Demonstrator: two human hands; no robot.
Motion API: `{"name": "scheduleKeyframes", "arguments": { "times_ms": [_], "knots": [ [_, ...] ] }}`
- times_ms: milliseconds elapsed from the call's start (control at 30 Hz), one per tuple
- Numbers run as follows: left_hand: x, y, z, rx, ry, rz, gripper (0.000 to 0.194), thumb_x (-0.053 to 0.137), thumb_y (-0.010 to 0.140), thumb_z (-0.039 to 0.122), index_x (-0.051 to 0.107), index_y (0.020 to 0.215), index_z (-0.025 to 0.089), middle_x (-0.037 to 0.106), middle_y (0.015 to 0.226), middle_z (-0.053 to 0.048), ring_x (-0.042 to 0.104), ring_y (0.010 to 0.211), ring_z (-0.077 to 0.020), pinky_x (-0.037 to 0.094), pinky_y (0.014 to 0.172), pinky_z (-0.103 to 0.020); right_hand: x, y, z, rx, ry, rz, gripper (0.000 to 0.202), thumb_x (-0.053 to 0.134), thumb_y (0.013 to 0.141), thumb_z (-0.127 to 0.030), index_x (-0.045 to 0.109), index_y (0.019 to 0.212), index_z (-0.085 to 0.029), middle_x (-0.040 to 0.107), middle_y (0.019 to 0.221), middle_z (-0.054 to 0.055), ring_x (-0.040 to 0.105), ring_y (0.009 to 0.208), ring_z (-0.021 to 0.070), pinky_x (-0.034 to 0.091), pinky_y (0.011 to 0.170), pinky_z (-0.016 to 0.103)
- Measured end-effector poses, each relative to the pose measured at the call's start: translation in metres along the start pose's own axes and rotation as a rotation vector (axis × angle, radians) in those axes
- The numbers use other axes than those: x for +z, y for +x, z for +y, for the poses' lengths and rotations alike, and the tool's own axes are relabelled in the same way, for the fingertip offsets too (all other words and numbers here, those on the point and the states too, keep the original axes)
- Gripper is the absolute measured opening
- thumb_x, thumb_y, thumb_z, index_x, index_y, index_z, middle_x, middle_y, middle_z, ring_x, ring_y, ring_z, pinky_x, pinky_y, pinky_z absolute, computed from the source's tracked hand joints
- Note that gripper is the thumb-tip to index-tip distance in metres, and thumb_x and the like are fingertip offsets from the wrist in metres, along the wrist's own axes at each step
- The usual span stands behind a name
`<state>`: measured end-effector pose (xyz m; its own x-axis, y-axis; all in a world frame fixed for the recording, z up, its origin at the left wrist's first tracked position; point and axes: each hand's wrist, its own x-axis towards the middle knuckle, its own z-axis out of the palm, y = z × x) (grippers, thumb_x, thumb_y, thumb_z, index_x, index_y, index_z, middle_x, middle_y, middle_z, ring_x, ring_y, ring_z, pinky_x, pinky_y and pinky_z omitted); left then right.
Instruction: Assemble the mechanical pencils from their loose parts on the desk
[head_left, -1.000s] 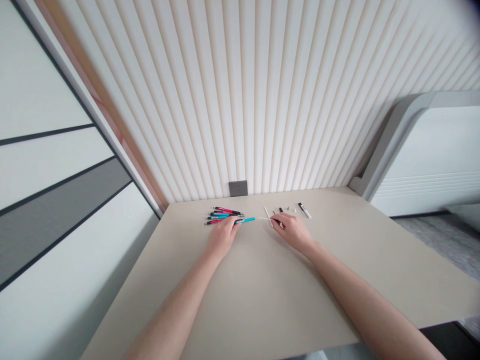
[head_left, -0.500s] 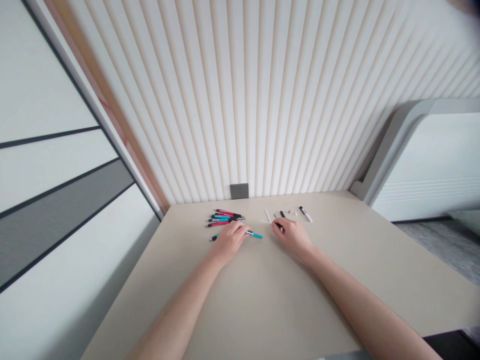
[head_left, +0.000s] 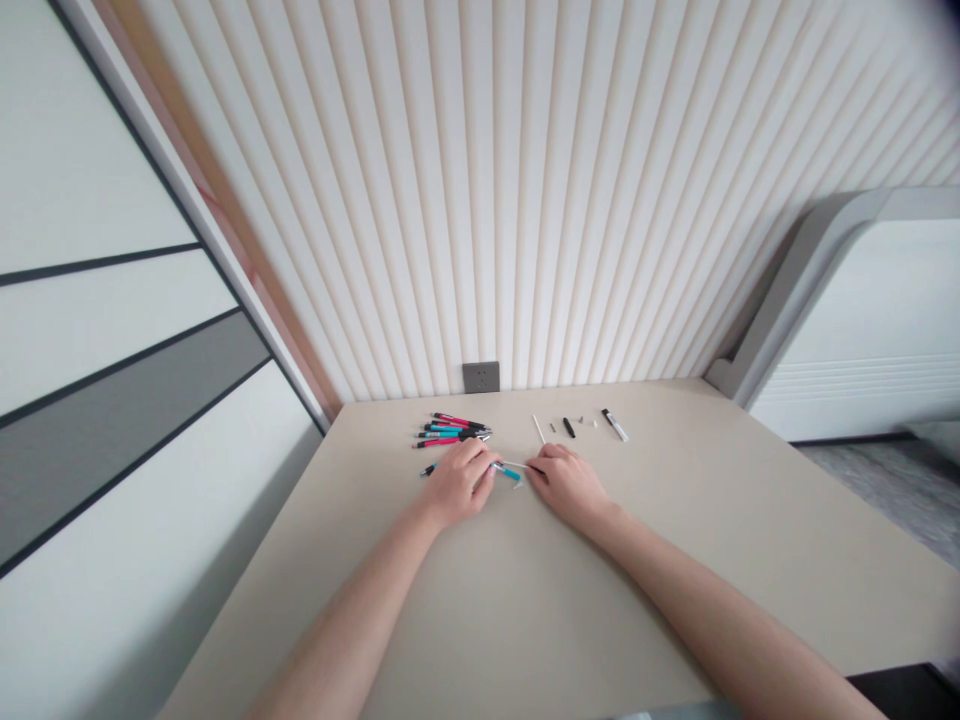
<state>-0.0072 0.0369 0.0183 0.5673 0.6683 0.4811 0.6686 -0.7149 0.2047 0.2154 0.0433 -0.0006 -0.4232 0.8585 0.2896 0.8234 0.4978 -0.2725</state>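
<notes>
My left hand (head_left: 459,484) rests low on the table, fingers closed around a blue pen barrel (head_left: 511,475) whose blue end sticks out to the right. A black-and-blue pen end (head_left: 428,469) shows left of this hand; whether it belongs to the same pen is hidden. My right hand (head_left: 568,483) pinches a thin white rod (head_left: 514,463), dark near the fingertips. The rod spans the gap to my left fingertips, just above the blue barrel. Below the barrel's end is a small pale piece (head_left: 518,485), too small to name.
Several red, blue and black pens (head_left: 452,431) lie beyond my left hand. Past my right hand are another white stick (head_left: 538,428), a small grey piece (head_left: 553,428), a black piece (head_left: 569,428), small white bits (head_left: 588,421) and a black-capped clear case (head_left: 615,425). A socket (head_left: 481,377) sits on the ribbed wall.
My right hand has moved left and nearer, bringing the white rod to my left fingertips. The black piece and grey piece beyond it are more exposed. My left hand has barely shifted.
</notes>
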Motion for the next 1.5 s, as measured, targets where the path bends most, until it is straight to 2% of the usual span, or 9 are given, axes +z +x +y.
{"name": "scheduleKeyframes", "arguments": {
  "times_ms": [167,300,467,733,800,967,1133,1267,1500],
  "knots": [
    [0.001,0.000,-0.002,0.003,0.018,0.006,0.019,0.045,0.091,0.017,0.062,0.099,0.019,0.059,0.092,-0.007,0.057,0.088,-0.0215,0.046,0.080,-0.034,-0.003,0.001,0.000,-0.049,0.018,0.029,0.022,0.049,0.095,-0.028,0.071,0.095,-0.023,0.064,0.094,0.008,0.058,0.091,0.0213,0.043,0.083,0.033],
    [0.002,0.000,-0.003,-0.010,0.027,0.025,0.017,0.046,0.089,0.015,0.061,0.096,0.018,0.059,0.090,-0.007,0.056,0.087,-0.0212,0.046,0.079,-0.034,-0.011,0.000,0.000,-0.171,0.072,0.073,0.020,0.050,0.095,-0.027,0.069,0.099,-0.023,0.063,0.099,0.007,0.056,0.093,0.0201,0.041,0.085,0.034],
    [0.002,0.000,-0.002,-0.034,0.034,0.028,0.015,0.047,0.089,0.015,0.061,0.094,0.019,0.059,0.090,-0.007,0.057,0.087,-0.0214,0.046,0.079,-0.034,-0.012,-0.001,0.001,-0.381,0.107,-0.030,0.017,0.055,0.094,-0.033,0.070,0.096,-0.024,0.065,0.089,0.005,0.057,0.089,0.0185,0.039,0.081,0.033],
    [0.003,-0.001,-0.002,-0.030,0.039,0.035,0.015,0.047,0.089,0.015,0.060,0.094,0.019,0.059,0.090,-0.007,0.056,0.087,-0.0213,0.046,0.079,-0.034,-0.009,0.002,0.005,-0.429,0.126,-0.048,0.018,0.053,0.095,-0.029,0.068,0.090,-0.021,0.067,0.085,0.004,0.059,0.086,0.0180,0.038,0.078,0.031],
    [0.004,-0.001,-0.002,-0.026,0.040,0.039,0.015,0.047,0.090,0.016,0.061,0.094,0.019,0.059,0.089,-0.007,0.057,0.086,-0.0212,0.046,0.078,-0.034,-0.013,0.004,0.017,-0.359,0.118,0.004,0.019,0.050,0.096,-0.029,0.067,0.092,-0.021,0.068,0.087,0.005,0.059,0.086,0.0183,0.039,0.080,0.031],
    [0.006,-0.001,-0.004,-0.013,0.033,0.042,0.016,0.046,0.090,0.017,0.061,0.095,0.019,0.060,0.089,-0.006,0.057,0.084,-0.0207,0.046,0.077,-0.034,-0.023,0.011,0.074,0.100,0.055,0.212,0.025,0.047,0.096,-0.033,0.067,0.090,-0.020,0.070,0.088,0.006,0.060,0.086,0.0205,0.041,0.080,0.032],
    [0.008,0.000,-0.004,-0.002,0.028,0.038,0.015,0.047,0.090,0.017,0.061,0.095,0.019,0.061,0.089,-0.006,0.058,0.085,-0.0210,0.046,0.077,-0.033,-0.026,0.008,0.118,0.421,-0.110,0.224,0.029,0.042,0.096,-0.034,0.068,0.095,-0.020,0.071,0.097,0.006,0.061,0.090,0.0206,0.040,0.078,0.029],
    [0.007,0.000,-0.003,0.000,0.027,0.034,0.015,0.048,0.090,0.017,0.061,0.095,0.019,0.061,0.089,-0.006,0.058,0.085,-0.0212,0.046,0.077,-0.034,-0.024,0.007,0.129,0.512,-0.210,0.176,0.029,0.043,0.095,-0.033,0.069,0.099,-0.021,0.071,0.101,0.008,0.060,0.096,0.0227,0.036,0.079,0.031],
    [0.007,0.000,-0.002,0.005,0.022,0.031,0.016,0.047,0.091,0.017,0.061,0.096,0.020,0.062,0.090,-0.006,0.059,0.087,-0.0214,0.047,0.079,-0.034,-0.014,0.017,0.127,0.504,-0.270,0.116,0.029,0.044,0.096,-0.032,0.071,0.095,-0.023,0.071,0.101,0.007,0.056,0.101,0.0239,0.031,0.082,0.034]
  ]
}}
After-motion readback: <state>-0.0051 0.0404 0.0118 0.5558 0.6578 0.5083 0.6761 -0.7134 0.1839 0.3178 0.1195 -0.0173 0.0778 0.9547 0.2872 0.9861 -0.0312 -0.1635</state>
